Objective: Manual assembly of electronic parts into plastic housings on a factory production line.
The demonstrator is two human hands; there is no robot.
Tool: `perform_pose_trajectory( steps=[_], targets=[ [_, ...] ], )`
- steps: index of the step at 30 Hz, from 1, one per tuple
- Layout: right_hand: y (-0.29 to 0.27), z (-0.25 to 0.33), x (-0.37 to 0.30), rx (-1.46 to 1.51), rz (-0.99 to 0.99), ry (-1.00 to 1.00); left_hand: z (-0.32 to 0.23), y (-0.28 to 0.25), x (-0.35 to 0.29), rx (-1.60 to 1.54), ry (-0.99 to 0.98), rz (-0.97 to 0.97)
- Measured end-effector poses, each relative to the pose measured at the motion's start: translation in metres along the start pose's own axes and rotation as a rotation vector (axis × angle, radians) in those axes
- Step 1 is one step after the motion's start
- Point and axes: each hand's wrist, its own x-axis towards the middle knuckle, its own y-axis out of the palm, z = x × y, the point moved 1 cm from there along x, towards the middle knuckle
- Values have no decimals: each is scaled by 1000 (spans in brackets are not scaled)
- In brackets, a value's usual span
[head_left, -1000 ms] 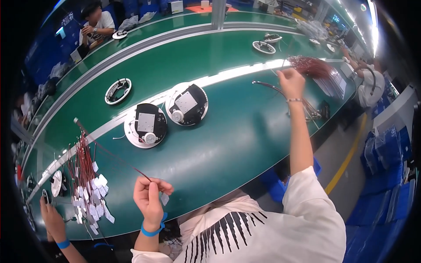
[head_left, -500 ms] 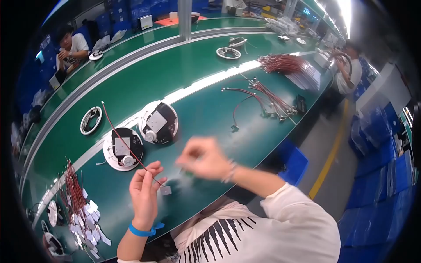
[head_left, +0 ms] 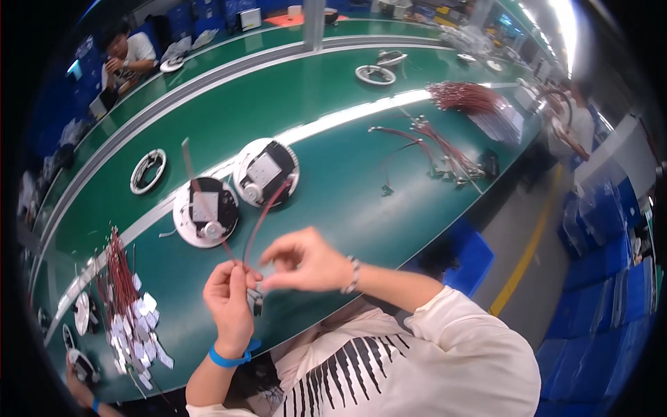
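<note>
My left hand (head_left: 231, 295), with a blue wristband, pinches thin red cables (head_left: 258, 226) between thumb and fingertips. One cable rises toward the upper right, and a second, blurred strand runs up to the left. Below the fingertips hang a pale tag and a small dark connector (head_left: 258, 306). My right hand (head_left: 306, 260) is close beside the left fingertips, its thumb and index finger apart, with nothing visible between them. Beyond my hands, two round white housings with black inner parts, a left one (head_left: 182, 222) and a right one (head_left: 283, 151), lie on the green table (head_left: 361, 201).
Bundles of red cables with white tags (head_left: 142, 326) lie at the left. Loose cables (head_left: 441, 149) and a large red cable bundle (head_left: 462, 97) lie at the right. White rings (head_left: 149, 172) rest farther back. Another person's hand (head_left: 80, 389) shows at lower left; blue bins (head_left: 472, 260) stand right.
A second red cable now hangs at my left fingertips, with a dark connector below. My right hand has moved left and down, close to the left. Another person's hand has appeared at lower left.
</note>
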Motion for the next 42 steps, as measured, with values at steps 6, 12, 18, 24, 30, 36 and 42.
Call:
perform_pose_trajectory(
  steps=[6,12,18,24,30,36,42],
  targets=[
    [-23,27,14,284,147,296,7,16,-6,186,-334,213],
    [-30,17,26,387,97,120,-7,2,4,605,-115,624],
    [-26,19,30,574,-80,3,-18,-95,141,1082,601,-11],
    [-21,26,48,249,-89,99,44,-137,150,711,114,10],
    [-19,12,67,-202,25,190,10,-89,91,800,-21,119],
    [13,6,72,-463,115,34,28,-102,69,732,29,35],
    [24,0,73,-745,50,-219,13,-100,60,44,-485,265]
  ],
)
